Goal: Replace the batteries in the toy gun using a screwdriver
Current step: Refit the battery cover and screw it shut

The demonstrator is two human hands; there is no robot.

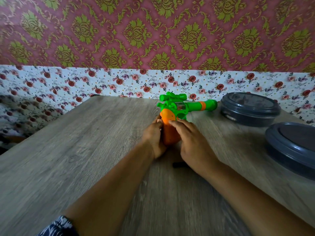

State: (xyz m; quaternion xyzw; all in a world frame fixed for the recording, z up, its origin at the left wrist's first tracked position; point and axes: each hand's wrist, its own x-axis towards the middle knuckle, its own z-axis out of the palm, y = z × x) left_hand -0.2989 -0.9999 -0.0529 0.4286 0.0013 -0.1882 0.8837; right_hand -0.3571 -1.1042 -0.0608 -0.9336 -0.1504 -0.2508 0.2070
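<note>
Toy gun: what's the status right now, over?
Both hands, left and right, closed around the toy gun at its orange handle. Barrel points right. Small dark object on table, blurred. Two grey containers clear, right.

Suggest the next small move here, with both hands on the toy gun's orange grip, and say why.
Probably free the right hand to pick up the dark object lying on the table below the hands, perhaps the screwdriver, though blurred. Both hands only clasp the toy gun grip; the left hand can steady it.

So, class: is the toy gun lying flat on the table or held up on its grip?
Held up: both hands, left and right, clasp the toy gun by its orange grip, barrel pointing right.
</note>
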